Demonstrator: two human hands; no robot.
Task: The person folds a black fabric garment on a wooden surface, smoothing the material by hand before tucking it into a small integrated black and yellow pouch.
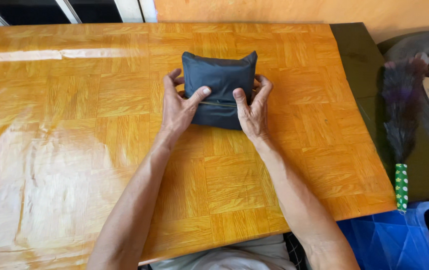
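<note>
1. From the head camera we looked down on a glossy wooden table (pixel 74 150) with a parquet pattern, lit strongly enough that pale reflections lay across its left half.
2. A folded dark grey cloth bundle (pixel 219 75) sat on the table, a little beyond the middle and towards the far edge, shaped like a small plump cushion with two pointed upper corners.
3. A thin yellowish band (pixel 219 104) ran across the lower part of the bundle, stretched between our two thumbs.
4. Our left hand (pixel 177 107) gripped the bundle's left side: the thumb pressed on its front face at the band, and the fingers curled round the left edge.
5. Our right hand (pixel 254 110) gripped the right side in the same manner, thumb on the front near the band and fingers wrapped against the right edge.
6. Both hands were thus closed on the bundle, which rested on the table between them; both forearms reached in from the near edge.
7. To the right, past the table's edge, a dark green surface (pixel 359 60) carried a feather duster (pixel 402 115) with dark plumes and a green patterned handle, lying well apart from the hands.
8. A tyre (pixel 414 45) showed at the upper right, and a blue plastic crate (pixel 389 240) stood at the lower right, just beside the table's near corner.
</note>
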